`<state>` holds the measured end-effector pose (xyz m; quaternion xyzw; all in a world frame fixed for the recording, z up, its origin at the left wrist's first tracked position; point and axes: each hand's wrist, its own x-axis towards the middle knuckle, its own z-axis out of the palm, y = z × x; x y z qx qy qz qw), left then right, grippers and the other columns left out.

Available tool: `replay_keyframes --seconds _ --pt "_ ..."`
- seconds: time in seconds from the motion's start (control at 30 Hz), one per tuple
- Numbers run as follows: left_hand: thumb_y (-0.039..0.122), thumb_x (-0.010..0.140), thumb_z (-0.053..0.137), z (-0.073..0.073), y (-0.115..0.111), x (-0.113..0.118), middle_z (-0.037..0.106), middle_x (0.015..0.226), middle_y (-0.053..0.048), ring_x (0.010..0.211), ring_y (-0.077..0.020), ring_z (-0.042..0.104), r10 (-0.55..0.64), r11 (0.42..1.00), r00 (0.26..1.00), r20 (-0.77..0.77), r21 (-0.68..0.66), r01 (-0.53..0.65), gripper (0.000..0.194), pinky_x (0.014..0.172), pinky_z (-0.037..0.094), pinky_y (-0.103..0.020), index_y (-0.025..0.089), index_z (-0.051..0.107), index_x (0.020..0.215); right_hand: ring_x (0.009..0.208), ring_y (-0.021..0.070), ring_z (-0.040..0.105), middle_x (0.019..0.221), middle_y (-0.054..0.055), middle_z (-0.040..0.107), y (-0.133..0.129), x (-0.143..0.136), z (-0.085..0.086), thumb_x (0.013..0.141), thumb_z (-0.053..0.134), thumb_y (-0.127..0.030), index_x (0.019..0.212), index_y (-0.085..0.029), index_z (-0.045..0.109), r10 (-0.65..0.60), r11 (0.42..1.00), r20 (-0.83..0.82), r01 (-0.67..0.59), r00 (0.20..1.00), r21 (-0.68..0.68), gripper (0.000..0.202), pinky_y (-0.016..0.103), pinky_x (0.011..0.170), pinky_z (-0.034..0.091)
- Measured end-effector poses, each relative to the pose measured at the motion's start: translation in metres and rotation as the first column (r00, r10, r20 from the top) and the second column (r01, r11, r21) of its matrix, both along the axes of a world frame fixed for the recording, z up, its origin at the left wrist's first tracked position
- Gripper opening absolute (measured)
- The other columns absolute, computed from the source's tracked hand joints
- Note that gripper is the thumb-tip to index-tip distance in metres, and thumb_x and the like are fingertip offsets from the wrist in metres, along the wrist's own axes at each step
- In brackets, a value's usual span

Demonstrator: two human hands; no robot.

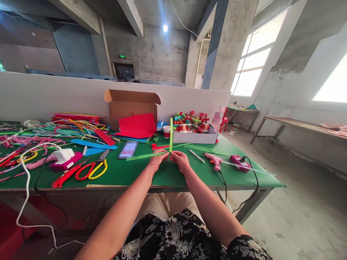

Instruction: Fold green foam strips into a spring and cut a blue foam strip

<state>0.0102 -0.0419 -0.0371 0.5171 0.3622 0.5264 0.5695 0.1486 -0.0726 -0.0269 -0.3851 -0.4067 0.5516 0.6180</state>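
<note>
Both hands meet over the near middle of the table. My left hand (158, 159) is closed, pinching a light green paper strip (143, 156) that stretches out to the left. Close beside it, the closed fingers of my right hand (180, 160) pinch the lower end of an upright light green strip (171, 135). The two strips come together at my fingertips; whether they are joined or one folded piece, I cannot tell. Just beyond the hands lie a red strip (159, 147) and more green paper strips (208, 149). A white pen (197, 156) rests right of my right hand.
Right: pink glue gun (215, 161), power socket (240, 163) with cord, white box (195, 137) of colourful figures. Left: scissors (93, 169), red-handled pliers (66, 177), white plug (65, 154) with cable, pipe-cleaner-like strips (67, 126). Behind: open cardboard box (114, 115), red sheets (137, 125), paper cup (166, 132).
</note>
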Motion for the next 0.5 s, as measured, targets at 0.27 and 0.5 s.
replay_keyframes --seconds 0.27,0.5 --pt "0.043 0.058 0.079 0.0021 -0.0021 -0.0007 0.063 0.059 0.001 0.056 -0.0133 0.057 0.008 1.000 0.998 -0.058 0.003 -0.007 0.031 0.058 0.046 -0.027 0.018 0.063 0.068 0.052 0.0092 0.055 0.056 -0.004 0.062 -0.0003 -0.0007 -0.0019 0.051 0.085 -0.040 0.065 -0.018 0.068 -0.006 1.000 0.042 0.005 0.999 0.021 0.031 0.025 0.059 0.050" --pt "0.041 0.058 0.079 0.0022 -0.0026 -0.0012 0.062 0.056 0.001 0.056 -0.0129 0.057 0.018 1.000 0.997 -0.075 -0.004 -0.018 0.028 0.058 0.046 -0.027 0.018 0.063 0.065 0.051 0.0090 0.052 0.056 -0.004 0.061 0.0009 -0.0015 -0.0037 0.050 0.085 -0.039 0.065 -0.018 0.068 -0.008 1.000 0.060 0.006 0.998 0.030 0.030 0.025 0.058 0.048"
